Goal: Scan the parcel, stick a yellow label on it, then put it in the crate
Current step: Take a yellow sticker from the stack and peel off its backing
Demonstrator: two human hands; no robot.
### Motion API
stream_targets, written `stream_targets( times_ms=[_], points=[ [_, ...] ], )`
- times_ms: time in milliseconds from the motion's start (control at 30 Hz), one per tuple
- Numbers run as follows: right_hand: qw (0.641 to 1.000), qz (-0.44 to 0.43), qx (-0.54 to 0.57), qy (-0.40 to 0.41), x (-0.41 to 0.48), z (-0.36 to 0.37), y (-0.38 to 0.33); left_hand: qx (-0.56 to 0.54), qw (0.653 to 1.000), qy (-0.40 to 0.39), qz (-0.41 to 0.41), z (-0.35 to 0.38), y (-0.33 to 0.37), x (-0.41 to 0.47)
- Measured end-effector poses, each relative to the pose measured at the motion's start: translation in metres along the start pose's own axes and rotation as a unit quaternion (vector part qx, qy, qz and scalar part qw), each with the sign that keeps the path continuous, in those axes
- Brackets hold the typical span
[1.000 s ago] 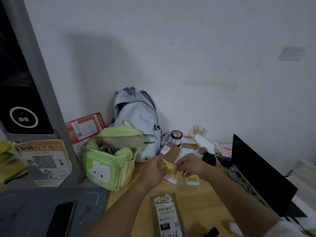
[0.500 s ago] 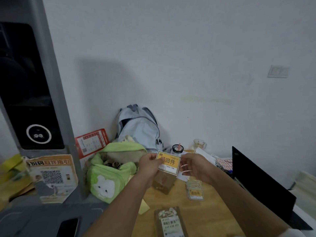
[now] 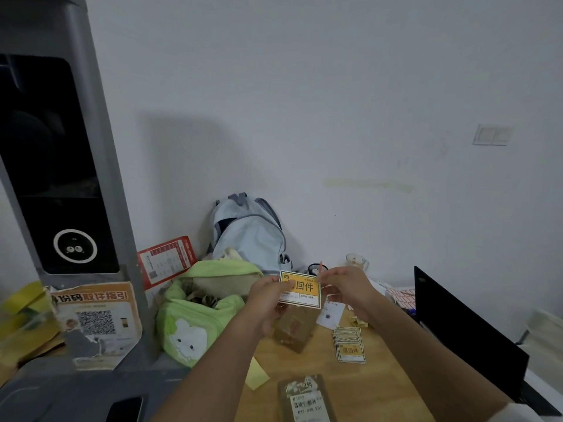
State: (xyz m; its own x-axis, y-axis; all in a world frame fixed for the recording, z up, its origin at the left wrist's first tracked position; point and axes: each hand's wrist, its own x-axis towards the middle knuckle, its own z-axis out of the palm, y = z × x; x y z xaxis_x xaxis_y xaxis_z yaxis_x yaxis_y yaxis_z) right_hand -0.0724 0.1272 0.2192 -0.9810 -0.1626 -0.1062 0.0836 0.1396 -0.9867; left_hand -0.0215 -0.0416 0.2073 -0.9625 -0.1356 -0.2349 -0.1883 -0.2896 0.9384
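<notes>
Since the last frame both of my hands have lifted a little higher, and the yellow label (image 3: 300, 289) with them, so it now sits squarely in front of the pale blue backpack (image 3: 248, 233) instead of lower over the wooden desk (image 3: 380, 388). My left hand (image 3: 268, 300) pinches the label's left edge, thumb on its face, and my right hand (image 3: 345, 289) pinches the upper right corner between fingertips; both are closed on that one label, held upright with its printed side toward me. Whether it is peeled from its backing I cannot tell.

Taking the label as my landmark: directly below it, nearest me, the parcel (image 3: 306, 399) lies flat on the desk, a dark slim packet with a white barcoded shipping slip facing up. Below and to the right of the label lies a fanned stack of spare yellow labels (image 3: 350, 348). Just under the label a brown paper bag (image 3: 294, 328) stands, partly hidden by my left hand. Left of the label sits an open green pouch (image 3: 195, 318) with a white cartoon face, and farther left a grey kiosk (image 3: 61, 166) with a QR notice (image 3: 97, 321) leaning at its base. Right of the label a dark laptop screen (image 3: 466, 339) stands edge-on. A yellow sticky note (image 3: 255, 374) lies below left, beside my left forearm.
</notes>
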Motion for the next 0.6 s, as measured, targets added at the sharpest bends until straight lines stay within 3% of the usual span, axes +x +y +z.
stream_targets(
  times_ms=[200, 333, 500, 600],
  points=[
    [0.997, 0.013, -0.012, -0.075, -0.0055, 0.0045, -0.0091, -0.108, 0.993, -0.041, -0.038, -0.0053, -0.0039, 0.0018],
    [0.994, -0.01, -0.026, -0.102, -0.0048, 0.0065, -0.0094, -0.058, 0.994, -0.068, -0.059, -0.0025, -0.0054, 0.007],
    [0.994, -0.023, -0.071, -0.079, -0.0002, 0.0046, -0.003, -0.1, 0.976, -0.163, -0.101, -0.0021, -0.0031, 0.0044],
    [0.996, -0.034, -0.07, -0.054, 0.0007, 0.0053, -0.0009, -0.105, 0.974, -0.166, -0.114, -0.0006, -0.0038, 0.0039]
  ],
)
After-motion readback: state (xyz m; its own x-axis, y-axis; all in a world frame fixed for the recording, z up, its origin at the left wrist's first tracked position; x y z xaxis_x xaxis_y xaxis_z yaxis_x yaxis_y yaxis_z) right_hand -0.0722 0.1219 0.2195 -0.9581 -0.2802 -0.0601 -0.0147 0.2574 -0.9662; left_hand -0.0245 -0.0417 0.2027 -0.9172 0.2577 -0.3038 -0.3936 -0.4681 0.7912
